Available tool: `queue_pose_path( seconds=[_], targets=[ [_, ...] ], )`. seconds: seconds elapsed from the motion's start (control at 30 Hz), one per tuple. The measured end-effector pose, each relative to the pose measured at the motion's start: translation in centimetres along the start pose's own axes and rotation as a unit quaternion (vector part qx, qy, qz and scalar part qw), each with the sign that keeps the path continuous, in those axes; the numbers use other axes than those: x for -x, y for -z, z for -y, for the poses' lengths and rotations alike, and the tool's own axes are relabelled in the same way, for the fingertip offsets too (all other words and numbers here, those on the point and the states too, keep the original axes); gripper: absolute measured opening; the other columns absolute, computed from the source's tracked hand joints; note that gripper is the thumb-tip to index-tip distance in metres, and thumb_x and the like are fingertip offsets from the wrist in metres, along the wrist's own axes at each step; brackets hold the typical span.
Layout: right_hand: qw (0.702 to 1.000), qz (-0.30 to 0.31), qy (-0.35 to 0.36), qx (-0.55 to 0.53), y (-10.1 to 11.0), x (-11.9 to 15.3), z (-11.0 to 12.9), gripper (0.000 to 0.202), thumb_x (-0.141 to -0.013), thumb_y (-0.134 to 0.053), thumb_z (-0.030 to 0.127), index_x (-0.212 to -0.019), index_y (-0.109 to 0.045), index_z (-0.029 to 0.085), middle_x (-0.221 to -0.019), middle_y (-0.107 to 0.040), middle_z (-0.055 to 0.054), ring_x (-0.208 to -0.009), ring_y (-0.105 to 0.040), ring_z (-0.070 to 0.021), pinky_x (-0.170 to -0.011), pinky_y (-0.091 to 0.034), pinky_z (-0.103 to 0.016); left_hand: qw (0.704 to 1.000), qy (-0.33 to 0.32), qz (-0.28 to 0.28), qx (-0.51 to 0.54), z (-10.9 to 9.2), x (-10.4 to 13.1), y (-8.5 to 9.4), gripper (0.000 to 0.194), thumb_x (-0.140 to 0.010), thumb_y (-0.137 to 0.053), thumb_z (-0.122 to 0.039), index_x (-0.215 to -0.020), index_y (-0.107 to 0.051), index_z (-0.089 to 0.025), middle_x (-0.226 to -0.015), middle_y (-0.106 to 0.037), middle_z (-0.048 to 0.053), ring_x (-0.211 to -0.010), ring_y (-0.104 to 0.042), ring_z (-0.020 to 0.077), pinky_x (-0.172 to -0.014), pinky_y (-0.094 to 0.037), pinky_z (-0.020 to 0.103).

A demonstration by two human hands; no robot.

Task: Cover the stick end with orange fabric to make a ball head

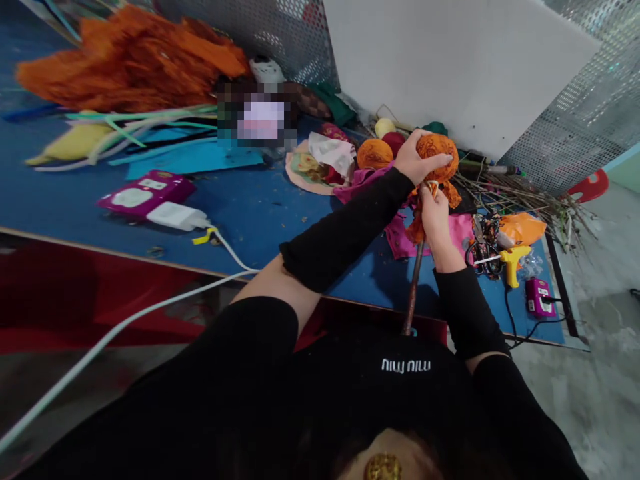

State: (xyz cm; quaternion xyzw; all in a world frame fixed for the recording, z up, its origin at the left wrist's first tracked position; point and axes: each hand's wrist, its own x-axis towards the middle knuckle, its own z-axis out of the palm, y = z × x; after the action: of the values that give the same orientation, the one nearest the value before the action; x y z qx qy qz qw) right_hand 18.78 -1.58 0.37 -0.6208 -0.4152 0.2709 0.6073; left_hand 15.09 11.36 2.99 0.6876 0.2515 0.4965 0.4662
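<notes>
An orange fabric-covered ball [438, 157] sits above gathered orange cloth at the upper end of a brown stick [414, 287], which slants down toward my body. My left hand [416, 159] is wrapped round the ball's left side, its thumb across the front. Just below, my right hand [435, 210] is closed on the gathered cloth under the ball, beside a pale cord [433, 187]. Pink cloth [460, 230] lies beneath and behind the hands. Another orange ball [375, 154] rests to the left of my left hand.
A yellow glue gun [515, 263], scissors [479, 248] and a purple power box [539, 298] are at the right. Thin twigs [525, 193] lie behind them. Orange cloth [135, 60] and another purple box [145, 195] are at the left; a white cable [150, 307] crosses the table edge.
</notes>
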Motion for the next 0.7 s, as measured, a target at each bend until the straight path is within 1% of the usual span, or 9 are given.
queue_pose_path(
  seconds=[0.13,0.23,0.3,0.37,0.43,0.5,0.57,0.63,0.7],
  targets=[
    [0.999,0.006,-0.020,-0.025,0.2,1.2,0.4,0.031,-0.098,-0.053,0.053,-0.085,-0.050,0.024,-0.067,-0.052,0.005,-0.065,-0.054,-0.0133,-0.067,-0.048,-0.026,0.990,0.035,0.000,0.137,-1.2,0.2,0.3,0.057,-0.085,-0.081,-0.045,-0.129,-0.060,-0.015,-0.130,-0.071,0.012,-0.133,-0.064,0.0282,-0.112,-0.053,0.042],
    [0.998,-0.028,0.006,0.047,0.2,1.1,0.4,0.025,-0.099,-0.051,0.047,-0.093,-0.054,0.023,-0.077,-0.060,0.001,-0.077,-0.063,-0.0168,-0.078,-0.054,-0.031,0.945,0.197,0.052,0.257,-3.2,1.7,0.3,0.033,-0.102,-0.060,-0.042,-0.115,-0.065,-0.012,-0.122,-0.075,0.014,-0.126,-0.069,0.0258,-0.106,-0.058,0.043],
    [0.989,-0.045,0.012,0.140,-0.1,0.7,0.5,0.017,-0.099,-0.050,0.039,-0.098,-0.056,0.023,-0.085,-0.065,-0.003,-0.087,-0.067,-0.0212,-0.087,-0.055,-0.036,0.901,0.295,0.122,0.294,-4.4,2.5,0.6,0.026,-0.102,-0.063,-0.038,-0.099,-0.068,-0.013,-0.110,-0.078,0.014,-0.114,-0.074,0.0248,-0.103,-0.061,0.042],
    [0.975,-0.050,0.004,0.215,-0.6,0.4,0.8,0.013,-0.097,-0.049,0.031,-0.101,-0.056,0.021,-0.087,-0.066,-0.006,-0.091,-0.068,-0.0256,-0.092,-0.056,-0.043,0.886,0.328,0.174,0.279,-5.5,2.7,1.1,0.021,-0.097,-0.069,-0.031,-0.085,-0.067,-0.014,-0.091,-0.077,0.011,-0.100,-0.076,0.0237,-0.099,-0.061,0.042],
    [0.968,-0.045,-0.001,0.248,-1.0,0.6,1.4,0.013,-0.096,-0.050,0.028,-0.104,-0.056,0.020,-0.086,-0.066,-0.008,-0.090,-0.067,-0.0279,-0.094,-0.055,-0.047,0.897,0.320,0.207,0.223,-6.3,2.3,1.7,0.025,-0.095,-0.067,-0.024,-0.072,-0.062,-0.016,-0.072,-0.069,0.006,-0.081,-0.073,0.0201,-0.093,-0.061,0.044],
    [0.965,-0.025,0.012,0.260,-0.8,1.3,2.5,0.015,-0.096,-0.054,0.031,-0.104,-0.057,0.019,-0.083,-0.066,-0.007,-0.089,-0.067,-0.0279,-0.095,-0.055,-0.049,0.918,0.285,0.236,0.143,-7.0,1.6,2.3,0.036,-0.094,-0.061,-0.024,-0.060,-0.050,-0.020,-0.057,-0.050,0.000,-0.063,-0.061,0.0156,-0.085,-0.059,0.046],
    [0.961,0.008,0.038,0.273,0.3,2.2,3.7,0.019,-0.095,-0.061,0.040,-0.095,-0.061,0.021,-0.082,-0.065,-0.005,-0.088,-0.066,-0.0267,-0.096,-0.054,-0.049,0.936,0.223,0.265,0.064,-7.5,1.2,2.8,0.045,-0.093,-0.060,-0.035,-0.057,-0.034,-0.026,-0.055,-0.029,-0.004,-0.055,-0.045,0.0138,-0.076,-0.054,0.047],
    [0.957,0.023,0.079,0.278,2.4,2.7,4.8,0.034,-0.091,-0.066,0.056,-0.083,-0.063,0.023,-0.083,-0.065,-0.005,-0.088,-0.065,-0.0249,-0.099,-0.053,-0.049,0.940,0.156,0.304,0.004,-8.1,1.2,3.3,0.051,-0.089,-0.059,-0.055,-0.060,-0.025,-0.030,-0.058,-0.017,-0.006,-0.053,-0.035,0.0144,-0.068,-0.049,0.047],
    [0.955,-0.031,0.158,0.249,5.0,2.3,5.5,0.046,-0.090,-0.061,0.069,-0.084,-0.066,0.024,-0.085,-0.067,-0.005,-0.086,-0.064,-0.0228,-0.097,-0.054,-0.047,0.930,0.124,0.344,-0.032,-8.9,1.6,3.4,0.054,-0.082,-0.058,-0.067,-0.063,-0.023,-0.030,-0.059,-0.015,-0.006,-0.053,-0.030,0.0145,-0.062,-0.043,0.046]
  ],
)
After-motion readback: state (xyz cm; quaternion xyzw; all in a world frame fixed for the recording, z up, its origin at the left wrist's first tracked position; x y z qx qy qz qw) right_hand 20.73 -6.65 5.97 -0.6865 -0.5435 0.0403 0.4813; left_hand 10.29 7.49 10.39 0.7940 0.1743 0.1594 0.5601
